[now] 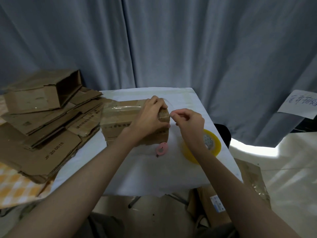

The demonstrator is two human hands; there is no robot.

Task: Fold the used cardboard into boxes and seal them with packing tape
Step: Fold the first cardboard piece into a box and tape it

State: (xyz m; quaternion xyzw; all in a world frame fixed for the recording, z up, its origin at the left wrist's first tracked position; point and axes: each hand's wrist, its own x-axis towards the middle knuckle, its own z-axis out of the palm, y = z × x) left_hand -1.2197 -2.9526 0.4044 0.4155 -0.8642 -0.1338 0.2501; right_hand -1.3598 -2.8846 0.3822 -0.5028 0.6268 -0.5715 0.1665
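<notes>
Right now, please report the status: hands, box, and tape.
Left hand grips box at right end. Right hand pinches something thin beside box corner, likely tape end. Tape roll and pink cutter lie on table.

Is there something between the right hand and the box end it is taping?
Nothing visible. The right hand hangs just off the right end of the box, fingers pinched, only bare white table below. The left hand already grips that end.
</notes>
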